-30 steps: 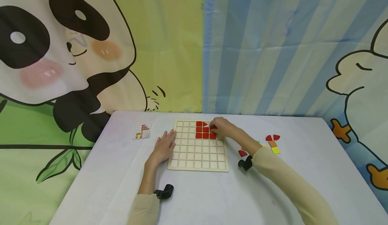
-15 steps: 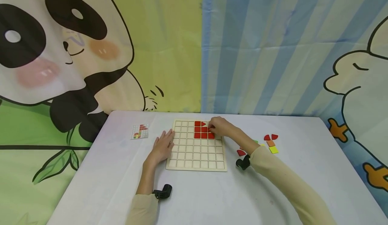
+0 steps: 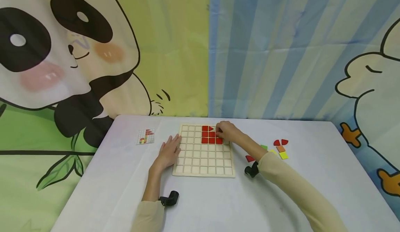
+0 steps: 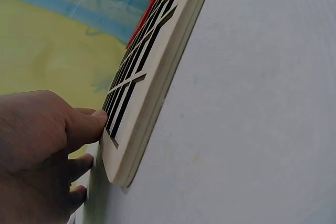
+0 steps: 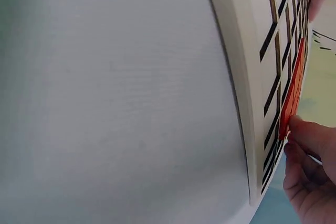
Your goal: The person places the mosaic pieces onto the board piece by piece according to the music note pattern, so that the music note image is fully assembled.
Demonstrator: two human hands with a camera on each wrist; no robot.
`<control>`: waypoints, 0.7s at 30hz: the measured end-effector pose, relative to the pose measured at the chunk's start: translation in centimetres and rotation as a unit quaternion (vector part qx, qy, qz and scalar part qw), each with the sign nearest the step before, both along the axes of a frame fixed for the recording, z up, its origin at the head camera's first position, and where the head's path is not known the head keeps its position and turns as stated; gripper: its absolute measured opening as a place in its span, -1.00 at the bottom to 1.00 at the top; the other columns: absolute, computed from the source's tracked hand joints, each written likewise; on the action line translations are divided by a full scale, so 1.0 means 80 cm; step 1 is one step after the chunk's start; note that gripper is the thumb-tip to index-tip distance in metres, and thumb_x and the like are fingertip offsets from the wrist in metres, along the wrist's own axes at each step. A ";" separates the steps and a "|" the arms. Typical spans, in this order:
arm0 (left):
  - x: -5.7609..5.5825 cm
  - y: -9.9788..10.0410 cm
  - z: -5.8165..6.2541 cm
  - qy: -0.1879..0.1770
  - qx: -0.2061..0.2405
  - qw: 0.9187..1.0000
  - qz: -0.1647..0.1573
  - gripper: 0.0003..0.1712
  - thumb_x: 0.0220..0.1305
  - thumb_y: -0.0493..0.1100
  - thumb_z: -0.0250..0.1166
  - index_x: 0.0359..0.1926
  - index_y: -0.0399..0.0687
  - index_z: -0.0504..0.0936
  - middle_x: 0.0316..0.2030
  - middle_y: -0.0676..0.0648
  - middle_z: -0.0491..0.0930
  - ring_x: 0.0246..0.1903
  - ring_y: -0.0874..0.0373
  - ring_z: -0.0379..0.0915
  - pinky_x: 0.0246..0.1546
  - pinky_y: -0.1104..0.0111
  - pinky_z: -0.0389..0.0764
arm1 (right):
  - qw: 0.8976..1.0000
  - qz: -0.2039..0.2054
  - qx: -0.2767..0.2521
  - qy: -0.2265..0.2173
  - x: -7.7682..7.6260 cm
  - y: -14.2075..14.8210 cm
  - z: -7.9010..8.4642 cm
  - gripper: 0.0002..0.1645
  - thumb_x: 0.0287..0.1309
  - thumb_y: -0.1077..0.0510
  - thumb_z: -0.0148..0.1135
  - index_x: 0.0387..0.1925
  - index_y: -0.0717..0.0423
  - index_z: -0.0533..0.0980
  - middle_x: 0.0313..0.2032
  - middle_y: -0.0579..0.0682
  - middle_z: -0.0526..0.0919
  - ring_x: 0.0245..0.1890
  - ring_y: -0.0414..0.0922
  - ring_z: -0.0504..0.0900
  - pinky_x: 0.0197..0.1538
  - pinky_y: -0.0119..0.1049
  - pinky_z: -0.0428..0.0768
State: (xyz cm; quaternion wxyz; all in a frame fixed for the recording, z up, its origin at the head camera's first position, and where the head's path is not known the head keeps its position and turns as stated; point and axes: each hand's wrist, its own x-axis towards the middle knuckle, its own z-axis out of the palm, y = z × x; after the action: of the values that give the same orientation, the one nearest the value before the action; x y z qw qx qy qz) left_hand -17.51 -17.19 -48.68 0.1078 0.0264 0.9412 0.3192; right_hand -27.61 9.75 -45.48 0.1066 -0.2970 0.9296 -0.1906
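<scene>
A pale wooden grid board (image 3: pixel 203 171) lies on the white table, with several red square tiles (image 3: pixel 205 140) in its upper cells and a red triangle tile (image 3: pixel 210 129) in the top row. My left hand (image 3: pixel 168 152) rests along the board's left edge, fingers extended; the left wrist view shows its thumb (image 4: pixel 86 128) touching the rim. At the upper right cells, my right hand (image 3: pixel 229 131) pinches a small red tile (image 5: pixel 284 127) between thumb and finger, close to the grid. The fingers hide most of that tile's shape.
Left of the board lies a small printed pattern card (image 3: pixel 146 136). To the right are loose pieces: red rounded pieces (image 3: pixel 276 142), an orange square (image 3: pixel 281 149), a yellow square (image 3: pixel 283 155) and a green piece (image 3: pixel 264 147) partly behind the right forearm.
Both hands stay almost in place. The right fingers make only slight shifts at the upper right cells; the head view sways a little.
</scene>
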 end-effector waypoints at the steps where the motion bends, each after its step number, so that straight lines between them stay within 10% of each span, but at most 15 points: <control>1: 0.000 0.001 0.000 -0.002 -0.002 1.000 0.000 -0.38 0.48 -0.20 -0.05 0.50 -0.10 0.09 0.54 -0.09 -0.06 0.55 -0.12 -0.35 0.51 -0.11 -0.33 | 1.000 -0.008 0.001 0.004 0.003 0.001 0.001 -0.85 0.28 0.17 0.22 -0.25 0.20 0.60 -0.35 0.05 0.63 -0.43 -0.16 0.50 -0.35 -0.38 0.50; 11: -0.003 0.001 0.004 -0.001 -0.009 1.000 -0.003 -0.38 0.49 -0.18 -0.06 0.50 -0.06 0.07 0.55 -0.05 -0.08 0.56 -0.08 -0.37 0.52 -0.08 -0.36 | 0.998 -0.024 0.055 0.034 0.027 0.062 0.038 -0.58 0.22 0.12 0.28 0.06 0.25 0.54 -0.18 0.12 0.66 -0.23 -0.03 0.61 -0.17 -0.19 0.66; 21: 0.001 -0.001 -0.001 -0.001 0.012 1.000 0.000 -0.38 0.48 -0.19 -0.06 0.50 -0.09 0.07 0.54 -0.08 -0.06 0.55 -0.11 -0.37 0.51 -0.11 -0.38 | 0.997 -0.046 0.058 -0.017 0.014 0.138 0.020 -0.49 0.18 0.18 0.31 0.16 0.26 0.50 0.10 0.23 0.57 0.07 0.12 0.56 0.16 0.03 0.59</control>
State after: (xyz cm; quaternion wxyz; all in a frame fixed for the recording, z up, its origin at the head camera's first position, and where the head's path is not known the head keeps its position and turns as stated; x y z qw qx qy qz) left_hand -17.46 -17.28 -48.75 0.1081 0.0275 0.9371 0.3309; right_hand -26.50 20.79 -43.86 0.1304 -0.2444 0.9497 -0.1462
